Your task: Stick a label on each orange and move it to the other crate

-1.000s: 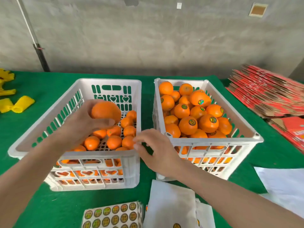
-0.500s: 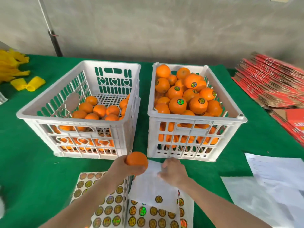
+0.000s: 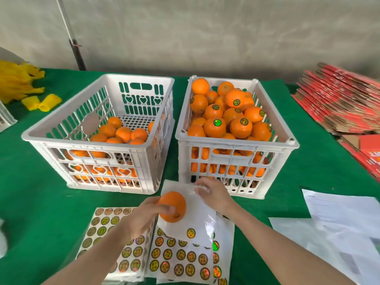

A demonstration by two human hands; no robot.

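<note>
Green table (image 3: 41, 212) — left crate (image 3: 82, 141), right crate (image 3: 236, 144), sticker sheets (image 3: 185, 262), papers (image 3: 339, 208).

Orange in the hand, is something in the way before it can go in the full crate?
A little. The orange, held by the left hand, sits low in front of the right crate, so the crate's near wall is in the way; it must go up over the rim. The right hand also lies between them.

Bright, even, diffuse light. Soft shadows beneath crates (image 3: 98, 145). Wide-angle bowing at edges. Right hand (image 3: 213, 195) motion-blurred at tips; labels (image 3: 181, 254) glint.
</note>
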